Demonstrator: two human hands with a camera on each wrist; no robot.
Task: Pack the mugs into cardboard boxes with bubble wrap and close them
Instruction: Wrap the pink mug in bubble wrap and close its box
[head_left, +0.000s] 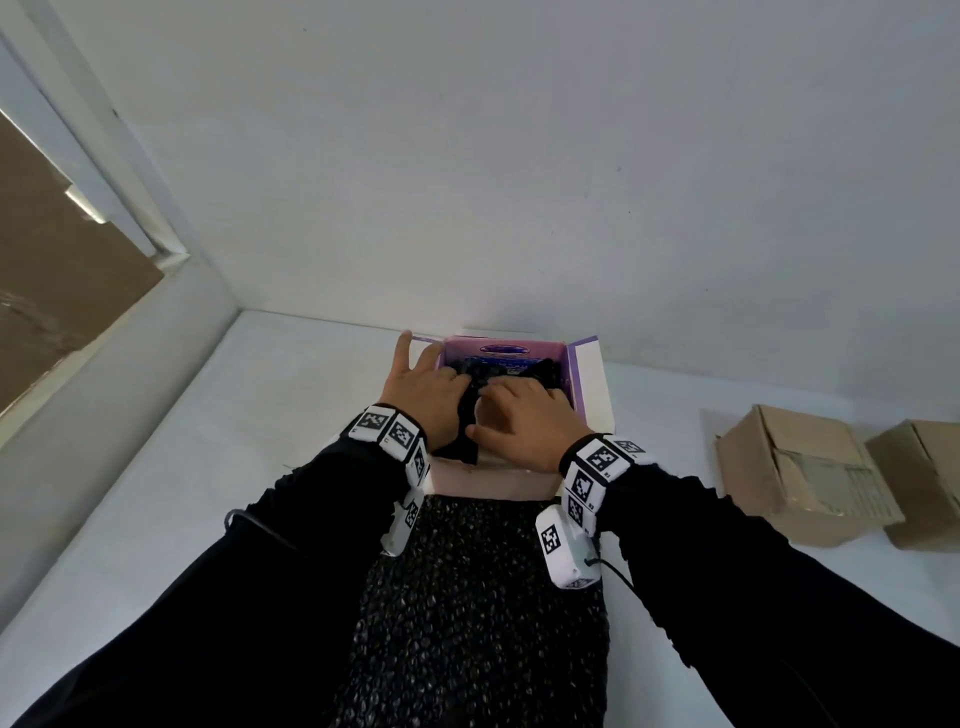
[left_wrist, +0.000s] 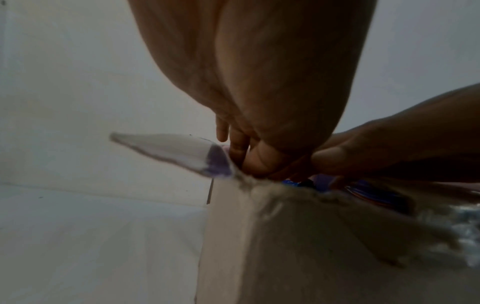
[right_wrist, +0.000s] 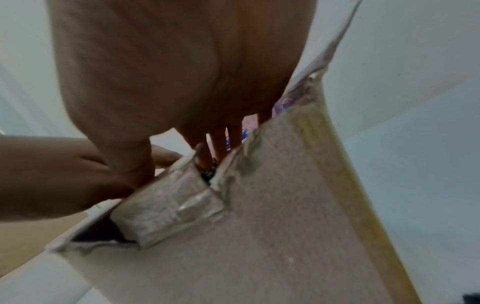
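Note:
An open cardboard box (head_left: 584, 384) with a purple inside stands against the far wall. Black bubble wrap (head_left: 478, 597) fills it and trails out over the near edge toward me. Whatever lies under the wrap is hidden, and no mug shows. My left hand (head_left: 431, 374) is at the box's left side, two fingers straight up along the left flap (left_wrist: 168, 148) and the rest down on the wrap. My right hand (head_left: 506, 402) lies spread on the wrap inside the box and presses it down. The right wrist view shows the torn, taped near wall of the box (right_wrist: 285, 226).
Two closed brown cardboard boxes (head_left: 805, 473) (head_left: 924, 483) sit on the white table (head_left: 208, 467) to the right. A white wall rises directly behind the open box. A window frame (head_left: 104, 171) runs along the left.

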